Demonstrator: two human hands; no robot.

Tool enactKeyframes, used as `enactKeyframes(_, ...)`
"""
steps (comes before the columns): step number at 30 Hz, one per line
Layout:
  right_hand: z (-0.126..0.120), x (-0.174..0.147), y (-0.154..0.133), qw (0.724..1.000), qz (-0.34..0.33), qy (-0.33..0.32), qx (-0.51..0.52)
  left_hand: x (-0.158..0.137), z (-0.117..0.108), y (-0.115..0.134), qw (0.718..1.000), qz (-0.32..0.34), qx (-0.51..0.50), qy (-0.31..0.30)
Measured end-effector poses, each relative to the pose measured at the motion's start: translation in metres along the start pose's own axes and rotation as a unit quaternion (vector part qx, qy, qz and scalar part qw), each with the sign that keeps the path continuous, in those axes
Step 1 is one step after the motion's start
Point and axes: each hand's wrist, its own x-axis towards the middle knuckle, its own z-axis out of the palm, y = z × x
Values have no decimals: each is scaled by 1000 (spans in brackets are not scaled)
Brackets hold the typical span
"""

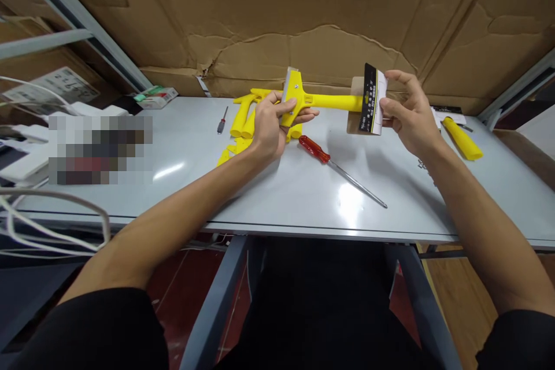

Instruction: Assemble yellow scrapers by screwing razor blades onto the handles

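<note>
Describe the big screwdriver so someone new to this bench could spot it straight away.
On the grey table, look just below the left hand that grips the yellow scraper. The screwdriver lies flat there, handle toward that hand, long shaft pointing toward the near right edge. Its clear red handle and long shaft set it apart from the small screwdriver farther left.

My left hand grips the head of a yellow scraper, its handle pointing toward 3 o'clock. My right hand pinches a black-and-white card sleeve at the handle's end. A red-handled screwdriver lies on the table just below.
</note>
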Motion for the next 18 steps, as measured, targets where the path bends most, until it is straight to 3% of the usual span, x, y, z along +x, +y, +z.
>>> enactKeyframes(5, -1, -3, -6, 999, 5, -19, -49, 1, -1, 7, 999, 26, 27, -16)
enactKeyframes(12, 3, -5, -9, 998, -37, -36, -33, 6, -8, 3, 996, 49, 55, -46)
enactKeyframes(18, -2, -9, -20, 965, -43, -66, -250, 5, -9, -7, 990, 72, 90, -76)
